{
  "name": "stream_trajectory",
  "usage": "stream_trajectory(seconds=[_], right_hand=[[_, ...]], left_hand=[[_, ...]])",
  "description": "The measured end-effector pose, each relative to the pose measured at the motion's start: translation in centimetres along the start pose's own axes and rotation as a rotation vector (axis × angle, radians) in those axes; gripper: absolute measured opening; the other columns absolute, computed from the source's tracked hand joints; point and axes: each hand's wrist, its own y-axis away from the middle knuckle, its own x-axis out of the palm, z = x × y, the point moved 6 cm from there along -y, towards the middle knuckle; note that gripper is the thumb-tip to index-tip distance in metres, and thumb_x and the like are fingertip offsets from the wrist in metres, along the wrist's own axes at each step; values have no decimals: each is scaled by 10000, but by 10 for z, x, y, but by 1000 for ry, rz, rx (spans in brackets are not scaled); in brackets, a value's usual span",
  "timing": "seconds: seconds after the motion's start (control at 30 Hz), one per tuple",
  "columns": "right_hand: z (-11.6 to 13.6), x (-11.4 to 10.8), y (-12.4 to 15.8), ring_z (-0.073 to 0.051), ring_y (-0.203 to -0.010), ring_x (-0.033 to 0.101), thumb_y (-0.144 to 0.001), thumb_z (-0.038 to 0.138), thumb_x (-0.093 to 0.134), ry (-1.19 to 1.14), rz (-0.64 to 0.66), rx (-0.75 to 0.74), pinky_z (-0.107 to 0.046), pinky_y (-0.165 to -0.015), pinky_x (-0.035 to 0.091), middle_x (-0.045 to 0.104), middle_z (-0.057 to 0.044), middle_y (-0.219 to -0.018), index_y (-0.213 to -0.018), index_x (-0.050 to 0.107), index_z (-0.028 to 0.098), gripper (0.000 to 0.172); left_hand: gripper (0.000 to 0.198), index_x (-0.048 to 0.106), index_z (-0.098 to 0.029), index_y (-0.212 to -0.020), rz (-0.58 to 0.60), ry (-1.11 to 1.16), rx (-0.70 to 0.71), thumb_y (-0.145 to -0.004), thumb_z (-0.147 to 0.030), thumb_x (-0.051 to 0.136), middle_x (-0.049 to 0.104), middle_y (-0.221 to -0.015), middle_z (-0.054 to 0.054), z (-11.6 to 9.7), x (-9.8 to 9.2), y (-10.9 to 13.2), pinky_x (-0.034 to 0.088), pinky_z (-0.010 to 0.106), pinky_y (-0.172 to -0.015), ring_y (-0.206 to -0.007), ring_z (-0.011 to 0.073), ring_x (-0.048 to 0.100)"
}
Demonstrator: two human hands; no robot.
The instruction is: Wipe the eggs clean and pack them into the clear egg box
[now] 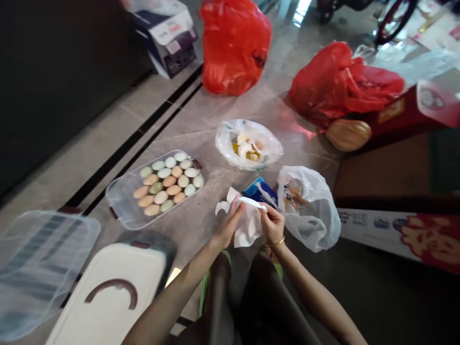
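Observation:
Both my hands hold a white paper tissue (pixel 247 221) low in the middle of the view, above my knees. My left hand (pixel 227 225) grips its left side and my right hand (pixel 272 223) pinches its upper right edge. A blue tissue pack (pixel 259 190) lies on the floor just beyond my hands. To the left sits a clear plastic tray (pixel 124 199) filled with several brown, white and pale green eggs (pixel 167 182). A clear bag (pixel 248 143) holding broken eggs lies farther ahead. A white plastic bag (pixel 309 207) rests right of my right hand.
A white lid with a dark handle (pixel 115 292) and a clear lid (pixel 39 268) lie at lower left. Two red plastic bags (pixel 233 45) (pixel 338 81) stand behind. Red cartons (pixel 413 115) and a printed box (pixel 398 235) line the right side. A dark cabinet (pixel 53 81) fills the left.

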Motion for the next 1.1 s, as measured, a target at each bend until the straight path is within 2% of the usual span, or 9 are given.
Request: stream_trajectory(seconds=[0.17, 0.3, 0.4, 0.5, 0.53, 0.6, 0.77, 0.9, 1.1], right_hand=[[-35, -32, 4, -123, -489, 441, -686, 462, 623, -151, -94, 131, -242, -473, 367, 546, 3, -555, -628, 595, 192, 278], [-29, -49, -5, -168, -674, 566, -702, 451, 622, -81, 78, 20, -289, -633, 474, 623, -45, -749, -619, 625, 196, 268], [-17, -79, -32, -208, -874, 619, -756, 445, 620, 174, 289, 6, -311, -733, 498, 679, -69, -1006, -921, 713, 205, 306], [-4, -147, -82, -259, -901, 631, -827, 471, 547, 737, -40, -26, -353, -769, 493, 699, -133, -935, -947, 701, 124, 398], [-5, -161, -98, -289, -916, 630, -797, 458, 595, 1027, -45, -9, -384, -819, 480, 701, -153, -873, -851, 708, 108, 372], [-11, -179, -126, -334, -1015, 602, -745, 357, 671, 1188, -52, -10, -426, -929, 423, 700, -187, -904, -830, 713, 93, 281], [-39, -181, -155, -313, -1231, 495, -792, 342, 639, 1460, 66, -61, -393, -1070, 313, 612, -171, -1257, -1153, 663, 125, 422], [-45, -182, -155, -330, -1315, 405, -809, 349, 646, 1541, 62, -66, -395, -1089, 292, 482, -183, -1419, -1327, 547, 114, 577], [-19, -178, -132, -315, -1076, 567, -797, 317, 617, 1603, 69, -108, -384, -945, 405, 677, -192, -1070, -968, 702, 103, 287]], left_hand=[[564, 524, -209, -1345, 117, -161, -17, -845, -443, 641, 641, -1228, 90, 20, 51, 2, 508, 309, -872, -1020, 216, 645], [332, 677, -168, -1129, 126, -343, 210, -856, -353, 634, 626, -1260, 102, 18, 68, 8, 456, 312, -974, -1133, 228, 596], [292, 701, -153, -1058, 52, -411, 278, -878, -359, 599, 674, -1157, 105, 13, 56, 4, 474, 320, -933, -1050, 221, 631], [279, 702, -154, -1027, -6, -487, 279, -864, -364, 615, 706, -1047, 85, 5, 42, -2, 479, 309, -888, -969, 209, 649], [264, 703, -159, -1008, -14, -511, 292, -855, -359, 626, 707, -1036, 78, 2, 39, -2, 474, 301, -885, -968, 206, 646], [238, 700, -165, -975, -21, -555, 314, -856, -354, 619, 708, -996, 65, -1, 38, -2, 470, 283, -859, -946, 196, 642], [245, 668, -165, -815, -101, -739, 418, -884, -380, 575, 647, -744, 22, -5, 36, 3, 438, 245, -672, -697, 144, 584], [232, 605, -174, -861, -222, -788, 485, -900, -396, 547, 589, -676, -5, -12, 25, 1, 387, 227, -565, -580, 120, 524], [133, 485, -205, -923, -329, -786, 337, -946, -308, 404, 530, -605, -1, -8, 15, -13, 321, 268, -514, -533, 175, 542]])
